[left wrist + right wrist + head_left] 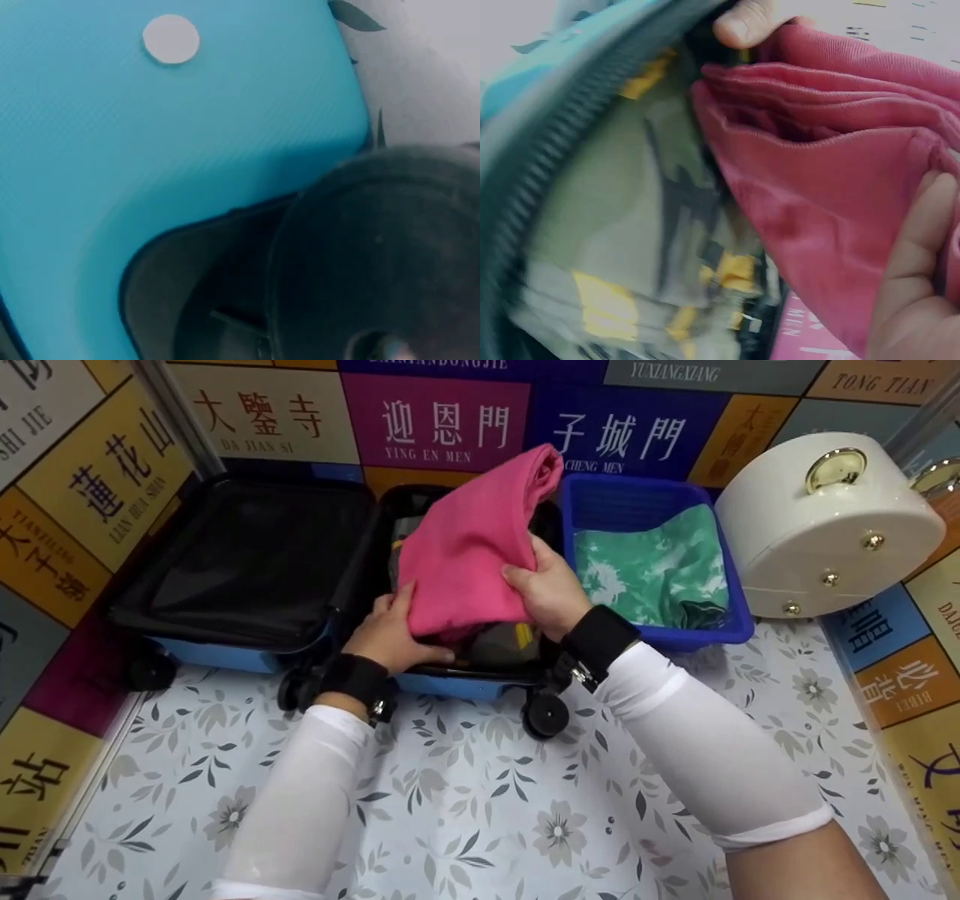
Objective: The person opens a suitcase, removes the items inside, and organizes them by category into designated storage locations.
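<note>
A folded pink cloth [469, 547] stands tilted over the right half of an open suitcase [450, 686]. My right hand [553, 592] grips its right edge, thumb in front; the right wrist view shows the stacked folds [832, 112] beside that thumb. My left hand [390, 637] is at the cloth's lower left corner, index finger along the edge and thumb stretched out below it. Under the cloth lies a camouflage garment [667, 210] with yellow patches, partly hidden. The left wrist view shows only the suitcase's blue shell [187, 112] and a black wheel [390, 255].
The suitcase's other half [255, 555], covered in black, lies at the left. To the right, a blue basket [637, 495] holds a green tie-dye cloth [652, 562]. Beyond it stands a white rounded case [817, 540] with gold fittings. A floral sheet [480, 795] covers the surface; lettered panels rise behind.
</note>
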A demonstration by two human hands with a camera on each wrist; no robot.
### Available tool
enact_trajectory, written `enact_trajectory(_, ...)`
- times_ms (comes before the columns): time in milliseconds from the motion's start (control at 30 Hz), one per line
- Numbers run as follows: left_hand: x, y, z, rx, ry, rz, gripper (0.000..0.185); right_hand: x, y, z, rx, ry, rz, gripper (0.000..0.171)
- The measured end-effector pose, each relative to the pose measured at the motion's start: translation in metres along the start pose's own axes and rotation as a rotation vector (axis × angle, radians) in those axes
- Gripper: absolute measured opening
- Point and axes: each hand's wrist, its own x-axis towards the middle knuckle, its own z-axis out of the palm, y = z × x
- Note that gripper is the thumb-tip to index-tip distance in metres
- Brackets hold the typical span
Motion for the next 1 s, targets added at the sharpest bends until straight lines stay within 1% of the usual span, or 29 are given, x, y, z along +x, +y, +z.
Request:
enact_trajectory(67, -0.001, -0.001, -0.005, -0.034, -0.028, 0.027, 0.132, -0.003, -0.007, -0.001, 0.027, -0.008, -0.054, 0.064)
enact_trajectory(100, -0.002, -0.002, -0.008, -0.070, -0.038, 0.036, 0.126, -0.005, -0.011, -0.002, 0.036, -0.011, -0.081, 0.064)
enact_trajectory(133, -0.002, -0.002, -0.012, -0.124, -0.046, 0.051, 0.117, -0.007, -0.014, -0.003, 0.049, -0.015, -0.106, 0.063)
enact_trajectory(167, -0.003, -0.001, -0.015, -0.188, -0.050, 0.050, 0.108, -0.008, -0.017, -0.004, 0.063, -0.021, -0.128, 0.063)
enact_trajectory(233, -0.004, 0.002, -0.019, -0.341, -0.030, 0.026, 0.090, -0.012, -0.024, -0.007, 0.096, -0.031, -0.159, 0.062)
enact_trajectory(300, -0.006, 0.008, -0.019, -0.527, 0.001, -0.018, 0.079, -0.017, -0.031, -0.010, 0.137, -0.047, -0.182, 0.061)
enact_trajectory(367, -0.008, 0.017, -0.015, -0.796, -0.006, -0.048, 0.075, -0.022, -0.036, -0.012, 0.185, -0.073, -0.197, 0.058)
enact_trajectory(433, -0.010, 0.026, -0.008, -1.055, -0.034, -0.060, 0.076, -0.026, -0.039, -0.015, 0.224, -0.106, -0.211, 0.051)
enact_trajectory(467, -0.012, 0.030, -0.005, -1.188, -0.054, -0.057, 0.077, -0.028, -0.040, -0.016, 0.239, -0.126, -0.217, 0.049)
enact_trajectory(533, -0.015, 0.037, 0.001, -1.437, -0.089, -0.022, 0.078, -0.032, -0.042, -0.018, 0.250, -0.163, -0.236, 0.044)
enact_trajectory(567, -0.016, 0.040, 0.003, -1.505, -0.089, 0.008, 0.074, -0.032, -0.043, -0.020, 0.258, -0.185, -0.245, 0.044)
enact_trajectory(633, -0.019, 0.046, 0.007, -1.590, -0.064, 0.064, 0.063, -0.034, -0.044, -0.025, 0.264, -0.226, -0.256, 0.043)
enact_trajectory(700, -0.020, 0.051, 0.009, -1.636, -0.027, 0.114, 0.046, -0.034, -0.046, -0.033, 0.254, -0.256, -0.259, 0.043)
enact_trajectory(733, -0.020, 0.053, 0.010, -1.634, -0.013, 0.120, 0.037, -0.034, -0.046, -0.037, 0.248, -0.263, -0.257, 0.043)
enact_trajectory(800, -0.020, 0.058, 0.010, -1.607, 0.019, 0.120, 0.031, -0.034, -0.046, -0.048, 0.214, -0.260, -0.248, 0.042)
enact_trajectory(867, -0.018, 0.063, 0.011, -1.567, 0.041, 0.113, 0.036, -0.032, -0.046, -0.059, 0.147, -0.231, -0.236, 0.042)
enact_trajectory(1000, -0.012, 0.076, 0.014, -1.455, 0.089, 0.131, 0.056, -0.029, -0.044, -0.080, -0.037, -0.136, -0.218, 0.039)
